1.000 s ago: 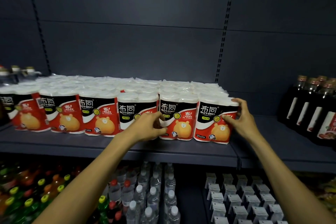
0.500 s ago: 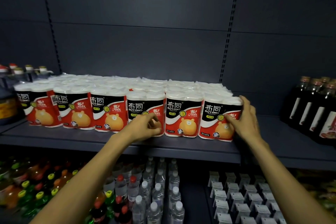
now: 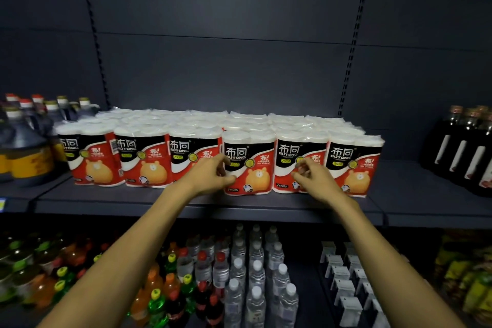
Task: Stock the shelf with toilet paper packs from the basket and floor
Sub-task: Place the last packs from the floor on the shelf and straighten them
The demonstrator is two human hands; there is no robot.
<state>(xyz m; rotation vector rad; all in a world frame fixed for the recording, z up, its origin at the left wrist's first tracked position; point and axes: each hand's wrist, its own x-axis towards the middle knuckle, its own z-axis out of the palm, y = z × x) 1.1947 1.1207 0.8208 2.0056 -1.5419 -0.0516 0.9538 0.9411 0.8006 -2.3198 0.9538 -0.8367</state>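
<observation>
Six toilet paper packs (image 3: 247,165) front the shelf (image 3: 170,201), where the left hand (image 3: 210,176) and right hand (image 3: 311,177) hover loosely curled before them, gripping nothing.

Retail shop aisle, dark metal gondola shelf (image 3: 239,205) with slotted uprights. On it: branded toilet paper packs (image 3: 247,165) in rows, faces forward. Left of the packs: large oil jugs (image 3: 24,146). Right: dark sauce bottles (image 3: 466,152). Below the shelf: soft drinks (image 3: 159,287), water bottles (image 3: 255,282), small white cartons (image 3: 346,282).
</observation>
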